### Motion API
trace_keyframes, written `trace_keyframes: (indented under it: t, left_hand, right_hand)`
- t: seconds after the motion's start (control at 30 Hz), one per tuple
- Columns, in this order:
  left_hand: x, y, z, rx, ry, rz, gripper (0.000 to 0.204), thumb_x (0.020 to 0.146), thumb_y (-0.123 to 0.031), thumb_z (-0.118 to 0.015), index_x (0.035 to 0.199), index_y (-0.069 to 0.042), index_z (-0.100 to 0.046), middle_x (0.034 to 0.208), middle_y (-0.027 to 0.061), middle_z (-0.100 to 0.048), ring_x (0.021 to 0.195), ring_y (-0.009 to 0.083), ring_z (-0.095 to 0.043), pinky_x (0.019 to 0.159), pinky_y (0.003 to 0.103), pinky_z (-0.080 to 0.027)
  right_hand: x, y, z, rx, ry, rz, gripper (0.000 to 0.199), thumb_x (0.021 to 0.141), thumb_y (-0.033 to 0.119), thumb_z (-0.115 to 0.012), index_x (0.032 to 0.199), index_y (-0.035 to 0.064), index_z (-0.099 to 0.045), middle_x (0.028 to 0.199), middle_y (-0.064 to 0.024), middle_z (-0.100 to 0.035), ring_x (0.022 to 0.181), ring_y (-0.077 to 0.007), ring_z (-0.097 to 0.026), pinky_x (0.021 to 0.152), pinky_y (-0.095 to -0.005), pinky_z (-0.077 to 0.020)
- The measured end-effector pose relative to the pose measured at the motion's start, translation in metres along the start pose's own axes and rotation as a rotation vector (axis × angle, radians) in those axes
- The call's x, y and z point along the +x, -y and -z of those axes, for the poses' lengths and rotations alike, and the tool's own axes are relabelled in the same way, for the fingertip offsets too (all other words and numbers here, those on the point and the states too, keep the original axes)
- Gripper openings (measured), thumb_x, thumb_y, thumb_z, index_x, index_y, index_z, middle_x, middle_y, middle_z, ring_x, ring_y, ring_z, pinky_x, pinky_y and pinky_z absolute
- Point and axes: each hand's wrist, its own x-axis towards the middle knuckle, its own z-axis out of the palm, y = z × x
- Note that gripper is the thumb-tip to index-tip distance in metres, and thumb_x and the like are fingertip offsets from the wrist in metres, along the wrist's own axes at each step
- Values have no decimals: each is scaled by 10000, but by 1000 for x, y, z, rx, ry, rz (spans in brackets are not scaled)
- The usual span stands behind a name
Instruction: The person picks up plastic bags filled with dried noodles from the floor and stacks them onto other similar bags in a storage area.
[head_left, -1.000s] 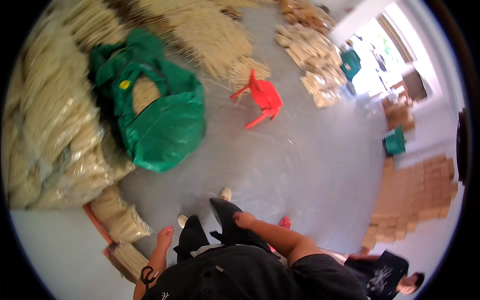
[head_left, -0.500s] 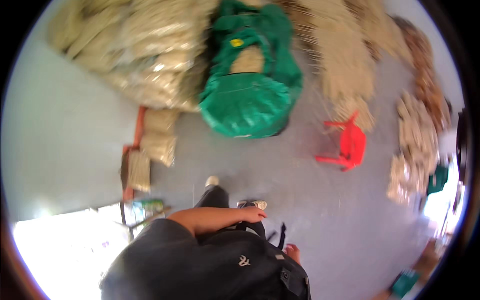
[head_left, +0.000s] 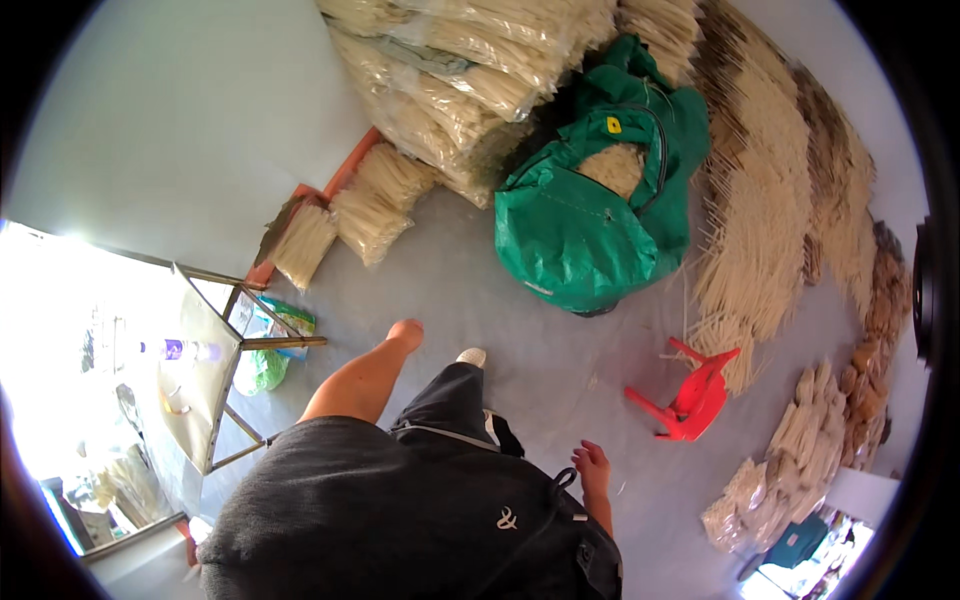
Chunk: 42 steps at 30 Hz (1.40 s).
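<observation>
My left hand (head_left: 406,334) hangs out ahead of my body over the grey floor, touching nothing that I can see. Its fingers are too small and turned away to make out. Low at my right side, my right hand (head_left: 592,464) has its fingers apart and holds nothing. A red plastic stool (head_left: 694,398) is the nearest object to it, farther right. Ahead stands a big green bag (head_left: 590,235), with pale thin sticks (head_left: 616,168) showing through its opening.
Plastic-wrapped stick bundles (head_left: 440,100) are piled at the far wall, smaller packs (head_left: 303,245) beside them. Loose sticks (head_left: 755,210) cover the right side; more wrapped bundles (head_left: 785,460) lie nearer. At left stands a white-topped table (head_left: 190,375) with a purple-labelled bottle (head_left: 172,349).
The view has turned left, bringing the table into sight. My left arm has swung from across my body to out in front. My right hand shows more fully, and my feet have stepped.
</observation>
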Motion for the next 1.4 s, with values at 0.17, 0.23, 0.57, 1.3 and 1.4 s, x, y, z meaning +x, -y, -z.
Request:
trace_keyframes:
  t: [0.17, 0.23, 0.57, 1.3, 1.4]
  left_hand:
    - [-40, 13, 25, -102, 43, 133, 337, 820, -243, -422, 1021, -85, -641, 1117, 122, -605, 1068, 307, -548, 918, 374, -431]
    - [-43, 26, 5, -10, 84, 74, 357, 818, -266, -423, 1024, -71, -640, 1121, 133, -601, 1071, 304, -546, 922, 378, -427]
    - [-47, -13, -40, 62, 336, -103, 355, 797, -295, -426, 1011, -115, -645, 1079, 112, -616, 1023, 304, -567, 878, 382, -458]
    - [-199, -335, -366, 330, 715, -238, 405, 871, -406, -470, 1076, -79, -593, 1076, 104, -611, 993, 275, -577, 826, 413, -453]
    - [-239, -427, -402, 253, 811, -177, 343, 865, -388, -502, 1078, -126, -562, 1055, 18, -594, 965, 183, -559, 790, 393, -451]
  right_hand:
    - [16, 18, -55, -252, 263, 184, 241, 829, 145, -586, 1057, 70, -609, 816, -79, -655, 750, -155, -635, 679, -284, -495]
    - [18, 4, -57, -376, 313, 173, 233, 827, 145, -583, 1048, 77, -613, 804, -86, -656, 766, -167, -639, 683, -292, -495]
    - [1, -43, -3, -326, 150, -49, 286, 781, 117, -576, 1053, 36, -610, 816, -112, -655, 705, -173, -649, 631, -277, -504]
    - [-164, -306, 275, 8, -427, -203, 289, 777, 224, -543, 1029, 117, -632, 877, -140, -659, 828, -306, -625, 742, -401, -488]
    - [-160, -331, 322, 168, -490, -123, 277, 795, 214, -565, 1039, 96, -623, 868, -123, -663, 810, -265, -633, 743, -358, -492]
